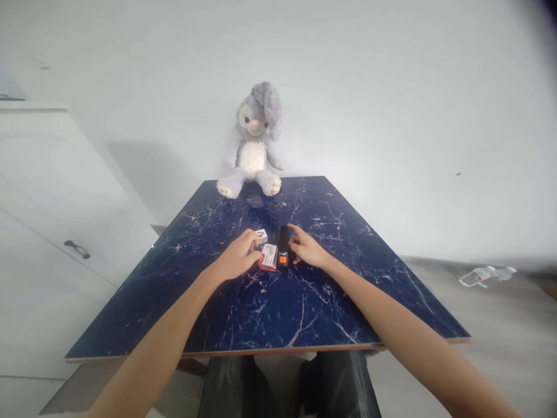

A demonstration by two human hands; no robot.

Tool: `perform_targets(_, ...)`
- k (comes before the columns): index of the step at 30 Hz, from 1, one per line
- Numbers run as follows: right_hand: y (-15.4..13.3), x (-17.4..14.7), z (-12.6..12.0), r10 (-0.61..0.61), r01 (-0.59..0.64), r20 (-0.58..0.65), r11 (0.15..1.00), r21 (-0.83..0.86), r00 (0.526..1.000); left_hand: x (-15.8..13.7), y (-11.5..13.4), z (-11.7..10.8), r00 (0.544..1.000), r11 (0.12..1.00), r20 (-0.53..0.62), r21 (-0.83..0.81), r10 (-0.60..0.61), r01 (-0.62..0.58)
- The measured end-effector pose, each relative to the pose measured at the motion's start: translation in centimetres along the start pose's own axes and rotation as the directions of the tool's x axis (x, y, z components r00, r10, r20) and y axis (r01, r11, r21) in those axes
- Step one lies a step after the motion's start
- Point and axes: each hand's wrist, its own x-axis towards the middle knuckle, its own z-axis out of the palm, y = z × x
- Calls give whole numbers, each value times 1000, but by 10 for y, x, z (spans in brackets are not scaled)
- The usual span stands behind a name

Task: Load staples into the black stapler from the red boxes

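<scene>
On the dark blue marbled table, my left hand (238,254) reaches in from the left with bent fingers. Its thumb tip meets the left edge of a red and white box (268,255), and its forefinger is at a small white box (261,235) just behind. A long black object (284,239) with an orange patch at its near end lies flat beside the boxes; its kind I cannot make out. My right hand (304,247) rests along its right side, forefinger stretched to the far end, thumb apart and lower fingers curled.
A grey and white plush toy (253,158) sits at the table's (304,313) far edge against the white wall. To the left stands a white cabinet (47,203) with a dark handle (77,249). A clear plastic bottle (483,276) lies on the floor at right.
</scene>
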Motion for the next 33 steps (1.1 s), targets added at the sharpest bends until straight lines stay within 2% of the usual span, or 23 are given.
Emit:
perform_targets(2,1,0,0,-10,10,5,1000,3,1000,2,-5,8,976,972,36,-80,-217,219)
perform_targets(4,1,0,0,-12,12,9,1000,2,1000,4,-6,18,947,935,62,-147,-316,322)
perform_targets(7,1,0,0,5,-5,5,1000,-6,1000,4,-2,28,962,951,30,-148,-272,273)
perform_targets(11,-1,-1,0,13,-13,6,1000,-4,1000,3,3,21,970,968,-5,-64,-243,242)
perform_targets(13,-2,-1,0,11,-11,6,1000,-9,1000,1,3,12,976,974,40,-56,-216,218)
perform_targets(16,-4,-2,0,8,-8,5,1000,-16,1000,-2,2,2,982,987,174,-130,-66,89)
perform_targets(19,-5,-3,0,5,-5,6,1000,-19,1000,-3,1,4,971,983,237,-183,32,13)
perform_targets(25,-8,-4,1,17,-17,3,999,-37,1000,5,-3,21,987,986,161,-162,-11,38)
perform_targets(33,-10,-4,2,33,-33,-2,998,-58,999,2,-1,19,990,995,140,-92,-33,46)
